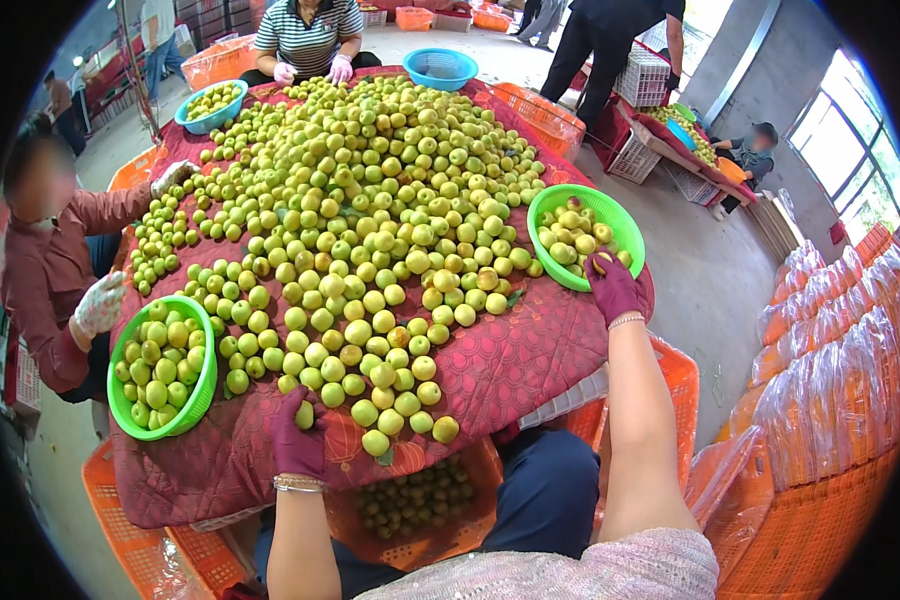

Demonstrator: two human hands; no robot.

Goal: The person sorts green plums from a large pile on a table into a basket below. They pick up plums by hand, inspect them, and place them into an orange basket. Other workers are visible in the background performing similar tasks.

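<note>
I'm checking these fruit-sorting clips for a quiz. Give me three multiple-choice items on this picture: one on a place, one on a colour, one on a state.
1. Where is the right hand?
A. at the rim of the green basket on the right
B. in the blue basket
C. on the floor

2. What colour are the person's gloves?
A. white
B. dark purple
C. yellow

3. What is the left hand doing?
A. lying open and empty
B. gripping an orange crate
C. holding one green fruit

Answers:
1 A, the glove rests on that basket's near rim.
2 B, both gloves show purple.
3 C, its fingers close round a fruit at the pile's edge.
</note>
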